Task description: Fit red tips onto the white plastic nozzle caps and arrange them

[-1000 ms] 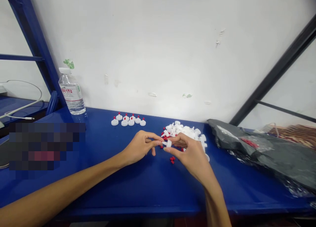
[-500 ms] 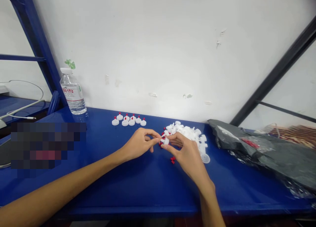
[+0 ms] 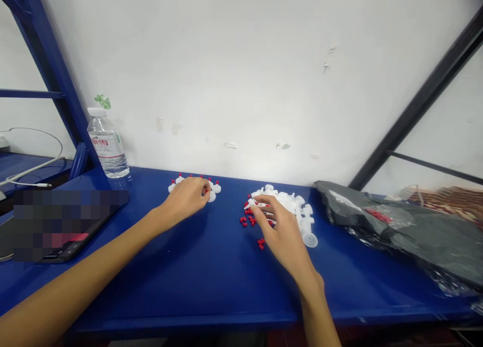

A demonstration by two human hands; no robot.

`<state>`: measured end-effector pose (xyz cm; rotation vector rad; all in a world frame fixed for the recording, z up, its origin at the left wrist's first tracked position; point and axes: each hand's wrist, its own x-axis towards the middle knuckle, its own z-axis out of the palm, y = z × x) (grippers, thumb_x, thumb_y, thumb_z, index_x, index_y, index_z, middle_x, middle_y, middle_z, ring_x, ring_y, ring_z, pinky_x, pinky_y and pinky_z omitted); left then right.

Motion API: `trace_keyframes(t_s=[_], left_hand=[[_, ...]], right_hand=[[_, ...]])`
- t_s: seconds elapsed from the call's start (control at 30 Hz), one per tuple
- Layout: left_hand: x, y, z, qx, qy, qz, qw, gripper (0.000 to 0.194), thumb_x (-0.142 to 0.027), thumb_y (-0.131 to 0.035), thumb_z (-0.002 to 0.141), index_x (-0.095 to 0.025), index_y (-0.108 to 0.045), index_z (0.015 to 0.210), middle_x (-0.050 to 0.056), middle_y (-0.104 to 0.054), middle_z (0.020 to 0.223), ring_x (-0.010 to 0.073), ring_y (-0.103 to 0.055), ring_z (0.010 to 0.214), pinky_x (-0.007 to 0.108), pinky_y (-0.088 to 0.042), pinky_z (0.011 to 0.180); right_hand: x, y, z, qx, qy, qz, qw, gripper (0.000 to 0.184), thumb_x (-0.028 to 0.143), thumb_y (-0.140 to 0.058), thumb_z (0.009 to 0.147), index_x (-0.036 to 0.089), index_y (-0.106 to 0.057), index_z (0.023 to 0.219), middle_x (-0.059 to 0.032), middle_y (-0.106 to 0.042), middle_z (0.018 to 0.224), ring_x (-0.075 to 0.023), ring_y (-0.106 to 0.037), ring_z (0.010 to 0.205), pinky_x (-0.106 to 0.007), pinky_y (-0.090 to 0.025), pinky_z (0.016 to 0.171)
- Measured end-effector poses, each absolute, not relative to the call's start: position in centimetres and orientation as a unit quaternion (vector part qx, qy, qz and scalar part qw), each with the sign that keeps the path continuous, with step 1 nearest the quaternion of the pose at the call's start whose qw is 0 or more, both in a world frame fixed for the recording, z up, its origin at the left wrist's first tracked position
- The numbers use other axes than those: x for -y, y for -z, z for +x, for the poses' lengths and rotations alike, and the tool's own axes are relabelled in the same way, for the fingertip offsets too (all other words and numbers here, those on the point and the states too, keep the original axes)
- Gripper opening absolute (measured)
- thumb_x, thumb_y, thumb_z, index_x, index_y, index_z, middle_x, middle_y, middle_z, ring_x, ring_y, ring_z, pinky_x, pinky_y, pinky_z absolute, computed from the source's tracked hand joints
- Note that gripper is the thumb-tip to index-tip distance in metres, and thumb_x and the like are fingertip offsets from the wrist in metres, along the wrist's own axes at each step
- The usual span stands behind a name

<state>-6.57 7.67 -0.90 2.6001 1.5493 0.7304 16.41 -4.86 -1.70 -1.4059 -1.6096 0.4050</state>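
Observation:
My left hand (image 3: 186, 198) is at the back left of the table, its fingers pinched on a white spout cap with a red tip (image 3: 211, 196), partly hidden by the hand. This cap stands at the front of a group of white spout caps with red tips (image 3: 216, 187), set upright. Over on the right, my right hand (image 3: 281, 226) reaches to the edge of a heap of white spout caps (image 3: 289, 202). Its thumb and forefinger close on a bare white spout cap (image 3: 249, 204). Small red tips (image 3: 252, 219) lie scattered beside that hand.
A water bottle (image 3: 109, 148) stands at the back left against the wall. Before it lies a dark phone-like device (image 3: 68, 251), partly blurred out. Dark plastic bags (image 3: 407, 236) cover the table's right side, with a clear bag of red pieces (image 3: 381, 216) on top.
My hands have parted. The left hand has carried a red-tipped cap left to the standing group, while the right hand has stayed by the heap and taken a bare cap.

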Motion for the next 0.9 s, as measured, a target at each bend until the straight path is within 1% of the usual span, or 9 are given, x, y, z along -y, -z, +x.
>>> trace_keyframes(t_s=[0.07,0.13,0.3,0.4,0.5,0.6,0.7,0.9], left_hand=[[-8.2,1.4,-6.9,-0.498,-0.199,0.844,0.005,0.025,-0.019,-0.051,0.083,-0.021,-0.075,0.080,0.008,-0.076,0.084,0.0262,-0.068,0.077,0.032,-0.043,0.065],[-8.5,1.9,-7.0,-0.483,-0.190,0.855,0.009,0.028,-0.019,-0.050,0.084,-0.022,-0.077,0.084,0.008,-0.077,0.087,0.0274,-0.069,0.082,0.033,-0.045,0.069],[-9.3,3.1,-7.1,-0.466,-0.230,0.854,0.034,0.031,-0.023,-0.050,0.090,-0.022,-0.079,0.102,0.009,-0.076,0.105,0.0283,-0.069,0.098,0.034,-0.048,0.081],[-9.5,3.5,-7.1,-0.477,-0.239,0.845,0.024,0.033,-0.025,-0.049,0.094,-0.022,-0.078,0.109,0.010,-0.074,0.108,0.0278,-0.068,0.098,0.034,-0.048,0.078],[-9.6,3.6,-7.1,-0.491,-0.240,0.838,0.004,0.032,-0.027,-0.050,0.096,-0.024,-0.078,0.110,0.008,-0.074,0.111,0.0273,-0.068,0.098,0.032,-0.047,0.073],[-9.8,3.7,-7.1,-0.505,-0.265,0.821,-0.002,0.030,-0.030,-0.052,0.096,-0.025,-0.077,0.113,0.007,-0.075,0.114,0.0275,-0.069,0.102,0.032,-0.047,0.076],[-10.2,3.8,-7.2,-0.512,-0.276,0.813,-0.007,0.029,-0.033,-0.053,0.097,-0.024,-0.075,0.114,0.006,-0.077,0.113,0.0277,-0.070,0.103,0.033,-0.048,0.079],[-10.9,4.1,-7.2,-0.496,-0.273,0.823,-0.033,0.027,-0.029,-0.052,0.098,-0.023,-0.077,0.108,0.007,-0.076,0.114,0.0274,-0.069,0.104,0.032,-0.047,0.078]], right_hand=[[4.8,1.8,16.4,0.656,-0.161,-0.574,0.462,0.030,0.048,-0.053,0.100,0.028,-0.064,0.121,-0.0055,-0.074,0.119,-0.0230,-0.072,0.103,-0.039,-0.055,0.093],[4.8,1.8,16.5,0.659,-0.156,-0.574,0.460,0.031,0.047,-0.053,0.100,0.028,-0.063,0.121,-0.0056,-0.073,0.118,-0.0232,-0.072,0.101,-0.039,-0.055,0.092],[4.8,1.8,16.5,0.667,-0.136,-0.572,0.457,0.029,0.045,-0.051,0.101,0.028,-0.063,0.121,-0.0051,-0.073,0.115,-0.0227,-0.072,0.099,-0.040,-0.054,0.093],[4.8,1.8,16.5,0.671,-0.129,-0.571,0.455,0.029,0.044,-0.051,0.101,0.028,-0.063,0.122,-0.0053,-0.073,0.115,-0.0227,-0.071,0.098,-0.040,-0.054,0.093],[4.8,1.9,16.4,0.673,-0.125,-0.571,0.453,0.029,0.043,-0.052,0.101,0.028,-0.063,0.123,-0.0052,-0.072,0.116,-0.0225,-0.071,0.097,-0.040,-0.054,0.093],[4.9,1.9,16.4,0.676,-0.124,-0.569,0.451,0.028,0.041,-0.052,0.101,0.029,-0.063,0.123,-0.0045,-0.071,0.117,-0.0218,-0.071,0.097,-0.039,-0.053,0.094],[4.9,1.8,16.4,0.684,-0.123,-0.561,0.449,0.025,0.038,-0.051,0.101,0.029,-0.063,0.122,-0.0039,-0.071,0.117,-0.0212,-0.071,0.098,-0.038,-0.052,0.093],[4.9,1.6,16.4,0.686,-0.110,-0.558,0.454,0.021,0.035,-0.051,0.102,0.028,-0.066,0.115,-0.0033,-0.071,0.119,-0.0206,-0.070,0.101,-0.036,-0.052,0.093]])
